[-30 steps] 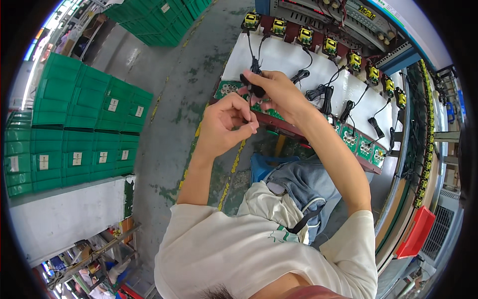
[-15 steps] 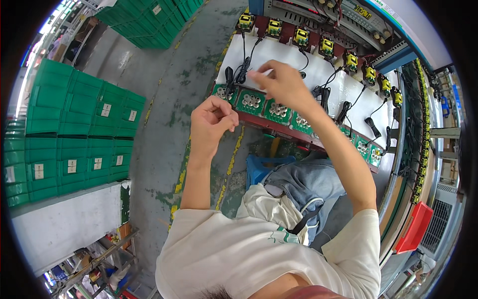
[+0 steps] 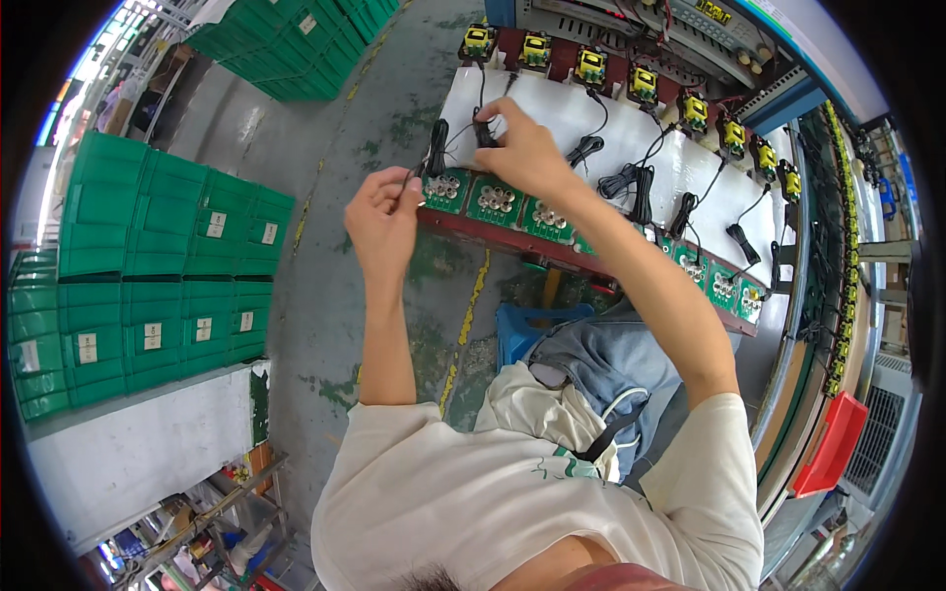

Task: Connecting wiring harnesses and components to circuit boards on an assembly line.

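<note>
My left hand point(image 3: 381, 219) pinches the end of a thin black cable point(image 3: 415, 169) at the left end of a red test fixture point(image 3: 463, 232). My right hand point(image 3: 529, 156) curls its thumb and fingers around a bundled black cable point(image 3: 482, 129), partly hidden by the fingers. A second black cable bundle point(image 3: 438, 150) hangs between the hands, above a green circuit board point(image 3: 443, 193). More green boards with round silvery contacts point(image 3: 495, 199) line the fixture's front. Along its back stands a row of yellow-and-black transformer boards point(image 3: 590, 67), with cables trailing over the white surface point(image 3: 552, 108).
Green crates point(image 3: 138, 207) are stacked at the left, and more green crates point(image 3: 286, 44) at the far left. Electronic instruments point(image 3: 680, 25) sit on a shelf behind the fixture. A red bin point(image 3: 830, 445) is at the right; a blue stool point(image 3: 522, 330) stands below the fixture.
My left hand has moved left and up and now pinches a cable end. My right hand has shifted slightly left and closed on a cable bundle.
</note>
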Demonstrator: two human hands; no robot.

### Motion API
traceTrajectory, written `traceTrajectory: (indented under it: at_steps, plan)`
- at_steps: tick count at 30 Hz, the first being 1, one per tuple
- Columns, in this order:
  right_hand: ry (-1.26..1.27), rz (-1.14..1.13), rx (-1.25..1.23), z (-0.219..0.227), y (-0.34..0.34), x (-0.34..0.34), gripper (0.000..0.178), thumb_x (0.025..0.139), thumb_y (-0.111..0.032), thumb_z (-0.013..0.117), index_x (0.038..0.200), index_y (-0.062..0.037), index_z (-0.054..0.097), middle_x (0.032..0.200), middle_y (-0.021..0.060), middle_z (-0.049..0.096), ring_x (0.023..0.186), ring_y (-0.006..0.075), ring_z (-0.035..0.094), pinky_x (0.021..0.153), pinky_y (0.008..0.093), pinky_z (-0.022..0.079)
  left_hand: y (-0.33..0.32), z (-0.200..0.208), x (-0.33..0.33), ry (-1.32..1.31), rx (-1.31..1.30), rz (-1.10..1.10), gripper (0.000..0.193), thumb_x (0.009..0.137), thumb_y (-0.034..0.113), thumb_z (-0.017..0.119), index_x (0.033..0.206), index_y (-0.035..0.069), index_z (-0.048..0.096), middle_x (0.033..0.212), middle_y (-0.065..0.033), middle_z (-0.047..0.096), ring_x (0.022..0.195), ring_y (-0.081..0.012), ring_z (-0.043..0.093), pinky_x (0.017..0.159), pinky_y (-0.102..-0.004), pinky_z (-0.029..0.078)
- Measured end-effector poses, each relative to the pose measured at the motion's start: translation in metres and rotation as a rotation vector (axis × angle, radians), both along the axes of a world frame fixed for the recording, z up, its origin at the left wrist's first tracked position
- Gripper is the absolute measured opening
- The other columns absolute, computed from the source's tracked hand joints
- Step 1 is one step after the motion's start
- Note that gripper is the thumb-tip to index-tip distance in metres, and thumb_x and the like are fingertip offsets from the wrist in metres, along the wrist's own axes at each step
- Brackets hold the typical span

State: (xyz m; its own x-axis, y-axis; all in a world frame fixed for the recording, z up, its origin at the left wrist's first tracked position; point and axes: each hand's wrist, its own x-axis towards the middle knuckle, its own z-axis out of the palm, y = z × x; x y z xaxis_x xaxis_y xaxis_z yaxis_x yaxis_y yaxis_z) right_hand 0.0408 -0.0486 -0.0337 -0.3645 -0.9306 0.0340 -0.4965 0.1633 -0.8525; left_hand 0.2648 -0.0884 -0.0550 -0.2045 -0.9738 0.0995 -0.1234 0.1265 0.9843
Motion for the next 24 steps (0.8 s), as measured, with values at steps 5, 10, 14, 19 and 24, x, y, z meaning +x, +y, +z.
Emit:
traceTrajectory:
  at_steps: [5,10,14,19,24]
  plan:
    - [-0.614,0.13,0.206,0.048,0.04,-0.051,0.039,0.092,-0.008,0.076,0.129,-0.0087,0.066,0.087,0.0089,0.073,0.064,0.0113,0.057,0.054,0.0263,0.044,0.002,0.019,-0.003,0.079,0.092,0.038,0.02,0.097,-0.002,0.077,0.117,-0.004,0.078,0.088,-0.0066,0.076,0.067,-0.0086,0.06,0.06,-0.0212,0.047]
    - [-0.503,0.113,0.223,0.047,0.047,-0.057,0.032,0.095,-0.005,0.079,0.125,-0.0066,0.066,0.085,0.0082,0.072,0.063,0.0109,0.054,0.053,0.0249,0.041,0.004,0.053,-0.009,0.33,0.211,-0.088,0.023,0.098,-0.002,0.076,0.121,-0.004,0.077,0.093,-0.0088,0.077,0.07,-0.0071,0.059,0.058,-0.0187,0.042]
    - [-0.626,0.177,0.209,0.034,0.042,-0.034,0.025,0.097,0.0,0.077,0.119,-0.005,0.068,0.088,0.0079,0.073,0.069,0.0129,0.059,0.058,0.024,0.045,0.027,0.08,-0.043,0.458,0.294,-0.396,0.027,0.099,-0.002,0.078,0.125,-0.006,0.076,0.098,-0.012,0.077,0.074,-0.0064,0.059,0.057,-0.0168,0.038]
    - [-0.578,0.23,0.015,0.013,0.04,-0.027,0.021,0.099,0.004,0.07,0.119,-0.0035,0.07,0.096,0.009,0.074,0.08,0.0139,0.065,0.069,0.0245,0.053,0.069,0.065,-0.073,0.275,0.079,-0.543,0.028,0.098,-0.005,0.078,0.125,-0.009,0.075,0.097,-0.009,0.077,0.074,-0.0076,0.059,0.062,-0.0187,0.045]
    - [-0.812,0.126,0.119,0.018,0.057,-0.046,0.024,0.099,0.001,0.069,0.123,-0.0026,0.072,0.101,0.0103,0.075,0.085,0.0139,0.066,0.074,0.026,0.056,0.067,0.06,-0.06,0.26,0.153,-0.451,0.024,0.096,-0.005,0.078,0.12,-0.007,0.078,0.09,-0.004,0.075,0.075,-0.0071,0.062,0.064,-0.0186,0.05]
